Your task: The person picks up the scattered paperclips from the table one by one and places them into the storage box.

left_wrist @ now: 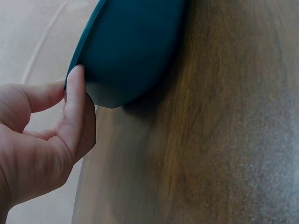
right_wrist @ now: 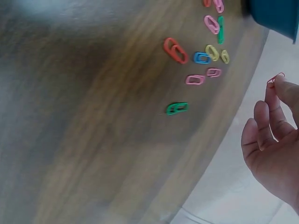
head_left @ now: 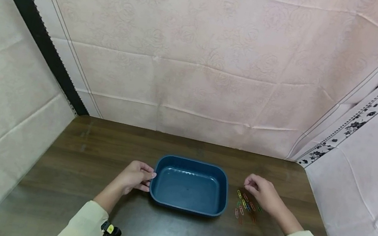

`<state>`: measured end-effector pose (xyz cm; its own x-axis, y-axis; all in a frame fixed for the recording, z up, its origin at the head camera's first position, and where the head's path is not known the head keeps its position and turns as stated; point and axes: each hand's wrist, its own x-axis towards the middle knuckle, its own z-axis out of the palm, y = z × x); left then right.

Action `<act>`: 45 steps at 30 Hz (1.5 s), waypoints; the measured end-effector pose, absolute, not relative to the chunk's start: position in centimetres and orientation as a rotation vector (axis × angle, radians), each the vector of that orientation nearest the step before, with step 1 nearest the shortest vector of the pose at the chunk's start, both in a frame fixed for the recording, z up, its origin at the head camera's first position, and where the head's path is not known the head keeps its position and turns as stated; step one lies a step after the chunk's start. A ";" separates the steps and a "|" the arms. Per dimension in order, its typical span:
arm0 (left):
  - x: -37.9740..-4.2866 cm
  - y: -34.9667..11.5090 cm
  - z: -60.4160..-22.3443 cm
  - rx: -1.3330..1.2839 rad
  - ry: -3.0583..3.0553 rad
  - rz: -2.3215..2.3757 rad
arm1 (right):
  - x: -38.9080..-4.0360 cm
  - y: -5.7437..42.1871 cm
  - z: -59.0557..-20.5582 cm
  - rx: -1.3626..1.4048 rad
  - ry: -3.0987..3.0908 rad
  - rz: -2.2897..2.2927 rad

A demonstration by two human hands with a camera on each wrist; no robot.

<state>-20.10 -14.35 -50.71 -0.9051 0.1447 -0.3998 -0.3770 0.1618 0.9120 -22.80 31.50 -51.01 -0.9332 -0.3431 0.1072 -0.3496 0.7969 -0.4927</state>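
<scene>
A dark blue rectangular plastic tray (head_left: 189,187) sits on the wooden table. My left hand (head_left: 138,177) pinches its left rim between thumb and fingers; the left wrist view shows this grip on the tray (left_wrist: 128,51) up close. To the right of the tray, my right hand (head_left: 262,193) is raised above the table. Between its thumb and index finger it pinches a small red paper clip (right_wrist: 275,78). Several coloured paper clips lie loose below that hand, among them a green one (right_wrist: 177,108), a blue one (right_wrist: 202,58) and a larger red one (right_wrist: 175,50).
The brown wooden table (head_left: 153,234) carries the tray and the clips. Pale patterned cloth (head_left: 204,53) hangs behind it and at both sides. A black wrist strap with a device (head_left: 111,231) is on the left wrist.
</scene>
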 end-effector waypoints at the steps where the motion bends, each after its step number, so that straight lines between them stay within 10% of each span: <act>1: -20.1 -14.3 -50.7 -0.222 2.051 1.792 | -22.8 31.4 -50.8 0.578 -2.963 0.824; 45: -20.2 -14.3 -50.9 -0.225 2.067 1.778 | -22.6 19.4 -46.8 1.129 -2.920 0.944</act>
